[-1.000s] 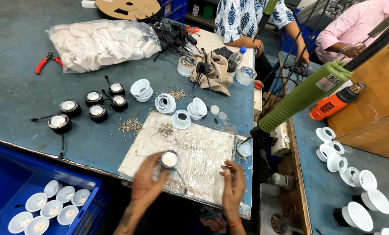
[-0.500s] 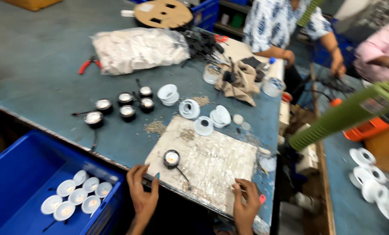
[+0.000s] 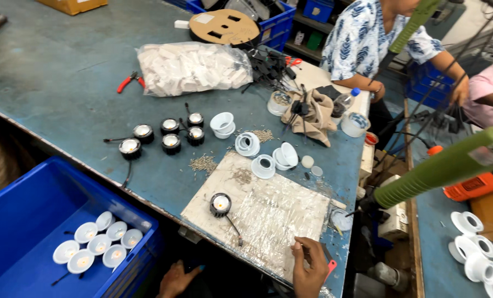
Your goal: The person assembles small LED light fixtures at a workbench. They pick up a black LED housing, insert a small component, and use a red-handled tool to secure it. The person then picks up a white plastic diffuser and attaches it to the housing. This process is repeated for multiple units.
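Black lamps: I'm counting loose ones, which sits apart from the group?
The black lamp lying alone on the plastic-covered board, nearest the right hand; the others cluster left on the table.

The tabletop (image 3: pixel 64 72) is a worn blue-grey, and the crate (image 3: pixel 31 221) below it a strong blue (with white cups (image 3: pixel 92 245) inside). Black lamp housings (image 3: pixel 166 135) sit near white rings (image 3: pixel 257 157), red-handled pliers (image 3: pixel 129 81) farther off; a neighbour's shirt (image 3: pixel 362 41) is white with a blue leaf pattern.
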